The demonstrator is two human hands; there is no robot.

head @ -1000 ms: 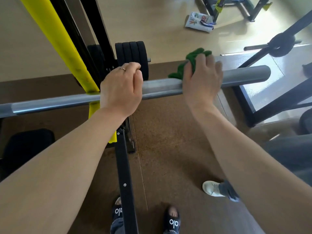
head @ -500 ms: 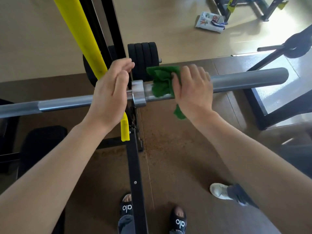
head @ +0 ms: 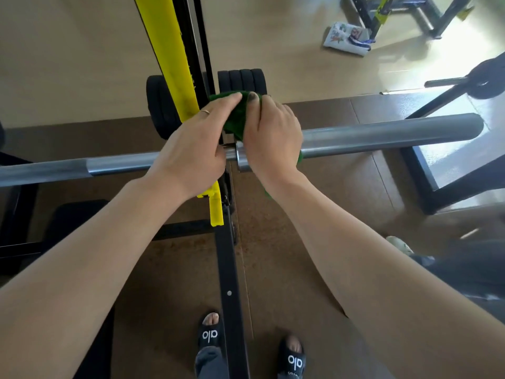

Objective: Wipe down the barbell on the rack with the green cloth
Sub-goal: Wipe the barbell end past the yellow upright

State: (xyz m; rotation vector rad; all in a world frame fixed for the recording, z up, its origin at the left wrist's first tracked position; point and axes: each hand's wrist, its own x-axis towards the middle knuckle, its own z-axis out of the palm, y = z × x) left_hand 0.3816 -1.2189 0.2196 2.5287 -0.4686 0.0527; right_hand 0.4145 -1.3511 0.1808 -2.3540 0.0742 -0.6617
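The grey steel barbell (head: pixel 382 134) lies across the rack from the left edge to the right. A green cloth (head: pixel 235 116) is bunched over the bar at its collar, by the rack upright. My right hand (head: pixel 270 138) covers the cloth and the collar, fingers curled over it. My left hand (head: pixel 191 144) reaches in from the left, and its fingertips pinch the cloth's top edge. Most of the cloth is hidden under both hands; a scrap hangs below my right wrist.
A yellow and black rack upright (head: pixel 175 64) rises just behind my left hand. Black weight plates (head: pixel 243 80) stand behind the cloth. Another rack frame (head: pixel 448 184) is at the right, a printed bag (head: pixel 347 38) lies on the floor, and someone's shoe (head: pixel 399 244) shows at the right.
My right hand slid the cloth leftward along the sleeve to the collar. My left hand let go of the bar, opened, and now pinches the cloth.
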